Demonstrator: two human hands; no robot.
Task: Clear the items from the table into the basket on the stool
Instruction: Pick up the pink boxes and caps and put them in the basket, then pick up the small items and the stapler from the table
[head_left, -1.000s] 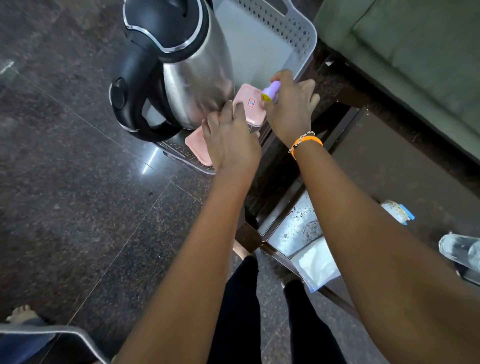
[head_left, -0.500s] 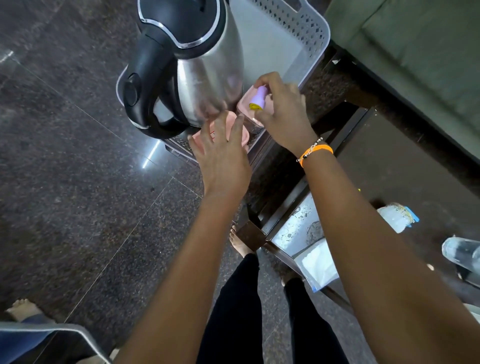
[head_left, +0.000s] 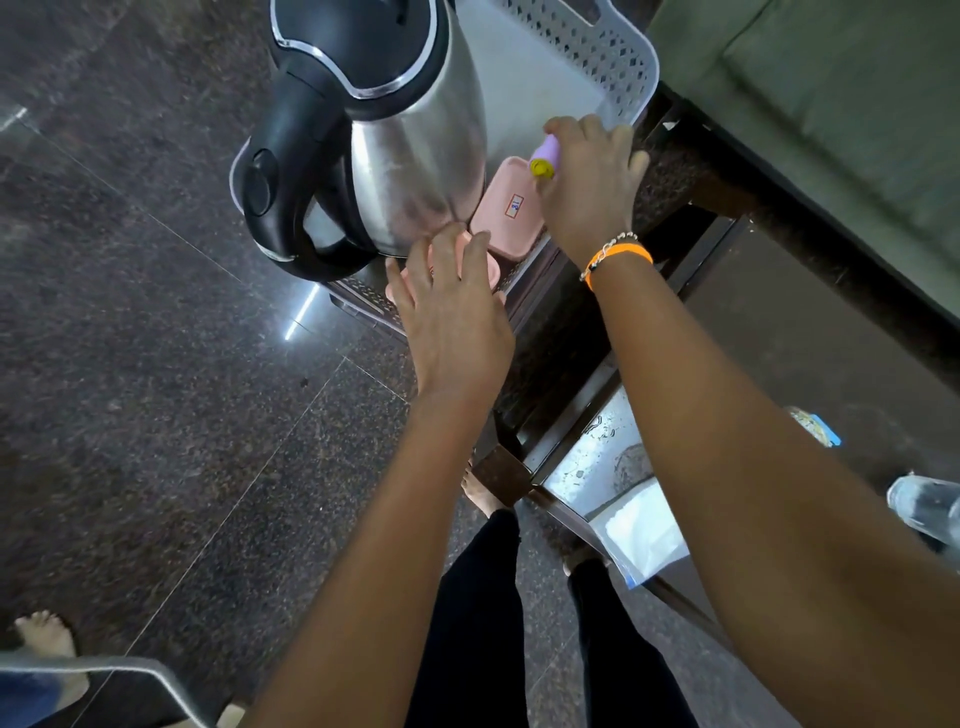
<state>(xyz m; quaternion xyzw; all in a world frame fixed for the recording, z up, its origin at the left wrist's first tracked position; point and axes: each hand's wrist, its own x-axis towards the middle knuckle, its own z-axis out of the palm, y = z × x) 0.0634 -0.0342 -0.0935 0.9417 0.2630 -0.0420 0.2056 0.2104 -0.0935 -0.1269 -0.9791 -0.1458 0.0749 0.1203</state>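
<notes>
Both hands are up over the grey basket (head_left: 618, 62), which sits ahead of the person and a little to the left of the dark table (head_left: 831, 332). The right hand (head_left: 589, 182) is curled around a small purple tube (head_left: 545, 156) with a yellow end, and that hand is just above the pink tray (head_left: 506, 215) lying flat in the basket. The tube's long way runs from the hand down toward the kettle, yellow end first. The left hand (head_left: 452, 306) has its fingers stretched out flat, pressing on a second pink tray (head_left: 491, 270) at the near edge of the basket, right beside the bottom of the big silver kettle (head_left: 410, 156). The right hand is the nearer one to the free floor of the basket, so I think the tube only has to go down a little and be let go. Counting now: one basket, one kettle, two pink trays, one purple tube. Back on the table, near the person's right arm, I can see one clear plastic bag (head_left: 641, 530), one small jar with a blue bit (head_left: 815, 428) and one clear bottle (head_left: 924, 509) at the edge, so three things look left to move
</notes>
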